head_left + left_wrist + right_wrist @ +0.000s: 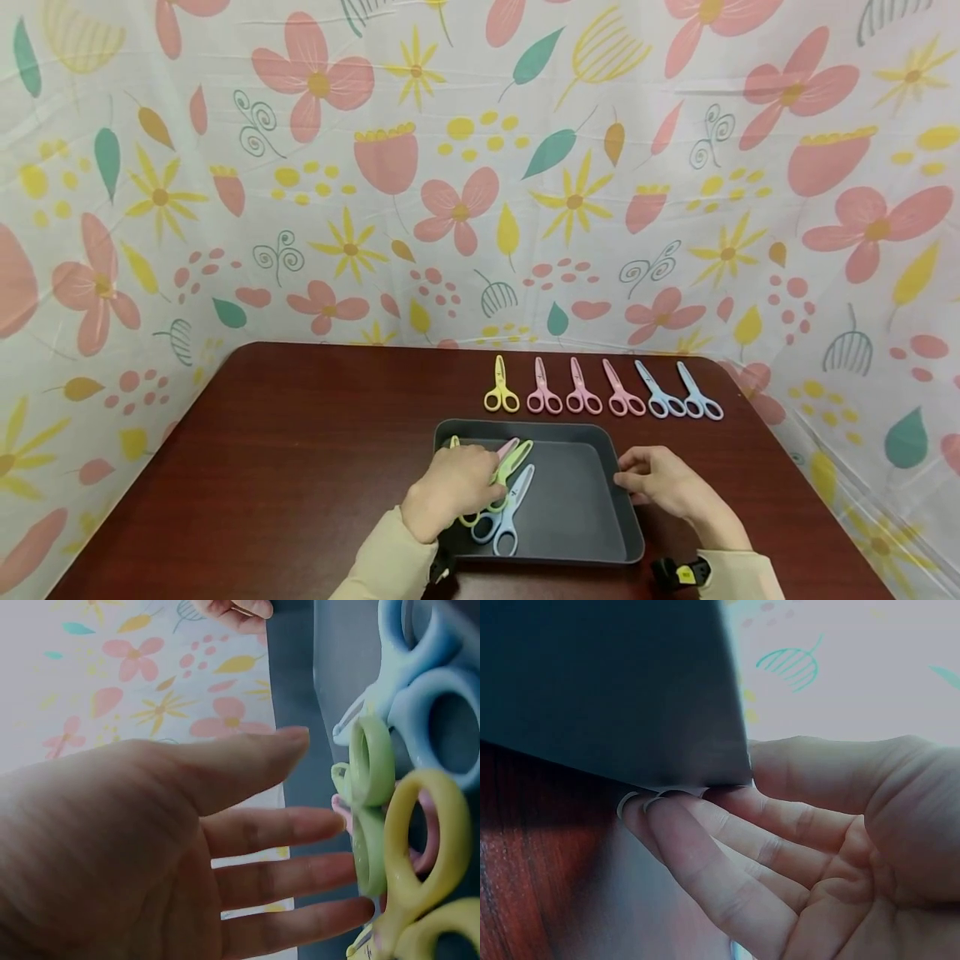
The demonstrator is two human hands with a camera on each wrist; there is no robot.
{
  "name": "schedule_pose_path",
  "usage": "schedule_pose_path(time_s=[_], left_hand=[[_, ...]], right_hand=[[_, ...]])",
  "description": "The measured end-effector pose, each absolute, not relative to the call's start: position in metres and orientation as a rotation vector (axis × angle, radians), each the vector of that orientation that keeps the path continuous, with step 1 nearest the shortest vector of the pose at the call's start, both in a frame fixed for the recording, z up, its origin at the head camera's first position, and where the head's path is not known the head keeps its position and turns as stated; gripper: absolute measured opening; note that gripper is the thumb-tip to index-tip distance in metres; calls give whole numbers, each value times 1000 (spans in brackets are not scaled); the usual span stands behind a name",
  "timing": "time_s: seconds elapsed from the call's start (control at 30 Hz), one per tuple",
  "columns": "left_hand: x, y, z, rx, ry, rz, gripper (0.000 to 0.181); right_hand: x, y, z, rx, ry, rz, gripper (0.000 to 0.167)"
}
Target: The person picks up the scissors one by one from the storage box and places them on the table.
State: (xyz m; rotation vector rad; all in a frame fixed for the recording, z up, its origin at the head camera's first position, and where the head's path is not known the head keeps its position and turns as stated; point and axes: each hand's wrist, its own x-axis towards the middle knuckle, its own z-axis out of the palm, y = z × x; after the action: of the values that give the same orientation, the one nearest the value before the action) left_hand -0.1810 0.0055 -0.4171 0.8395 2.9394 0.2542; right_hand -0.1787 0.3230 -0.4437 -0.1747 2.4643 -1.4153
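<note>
The step in hand appears to be picking a single pair of scissors from the gray tray (577,492), which sits on the near part of the table (262,458). The stock lies in the tray's left half: blue scissors (519,492) on the near side, with green scissors (517,457), pink scissors (508,447) and yellow scissors (397,892) overlapping beside them. The left hand (461,482) is over this pile, thumb and fingers extended and apart, fingertips at the green and yellow handles; whether they make contact cannot be told. The right hand (667,483) grips the tray's right side, thumb against the wall and fingers beneath the bottom edge. Maintain this hold so that the tray does not slide. Select one pair lying uppermost, pinch it by a handle loop between thumb and forefinger, and confirm that no second loop is caught. Lift straight up before moving sideways, as interlocked loops could drag a neighbor. On the far right, match the row of scissors (577,382): blades far, handles near, each pair apart.
</note>
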Motion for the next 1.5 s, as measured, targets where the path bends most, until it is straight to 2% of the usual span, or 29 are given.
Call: schedule_pose_path(time_s=[0.5, 0.83, 1.13, 1.37, 1.5], left_hand=[[-178, 21, -431, 662, 3074, 110, 29], [-180, 22, -438, 645, 3140, 126, 33], [-178, 22, -441, 680, 3201, 117, 22], [-181, 21, -442, 748, 3219, 165, 36], [-184, 19, -442, 774, 3236, 178, 36]], right_hand=[[-178, 324, -444, -178, 2465, -1414, 20], [-178, 323, -442, -186, 2490, -1395, 19], [-178, 322, -442, -197, 2504, -1386, 17], [-179, 323, -443, -186, 2505, -1380, 18], [-178, 324, -444, -177, 2506, -1378, 18]])
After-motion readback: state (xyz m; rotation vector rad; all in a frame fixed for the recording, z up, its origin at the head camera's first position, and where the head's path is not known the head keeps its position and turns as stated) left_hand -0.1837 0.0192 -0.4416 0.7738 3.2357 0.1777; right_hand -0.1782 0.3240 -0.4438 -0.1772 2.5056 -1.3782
